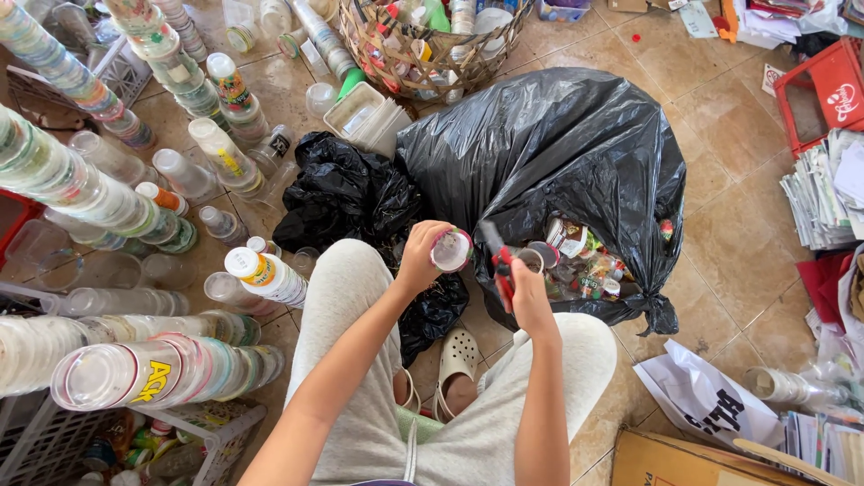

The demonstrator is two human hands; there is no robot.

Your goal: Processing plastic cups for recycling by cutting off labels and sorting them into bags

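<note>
I sit on a tiled floor with grey trousers over my knees. My left hand (pixel 421 259) is shut on a small clear plastic cup (pixel 451 250) with a pinkish rim, its mouth turned toward me. My right hand (pixel 529 297) grips a red-handled cutter or pair of scissors (pixel 500 263), the blade pointing up beside the cup. Just beyond both hands gapes a large black rubbish bag (pixel 558 144), with colourful used cups and wrappers (pixel 585 261) showing in its opening.
Long stacks of nested clear cups (pixel 135 369) lie at left over white crates. A wicker basket (pixel 423 45) of bottles stands behind. A second crumpled black bag (pixel 346 193), paper piles (pixel 823 193) at right, a cardboard box (pixel 684 459) and a white sandal (pixel 459 355) surround me.
</note>
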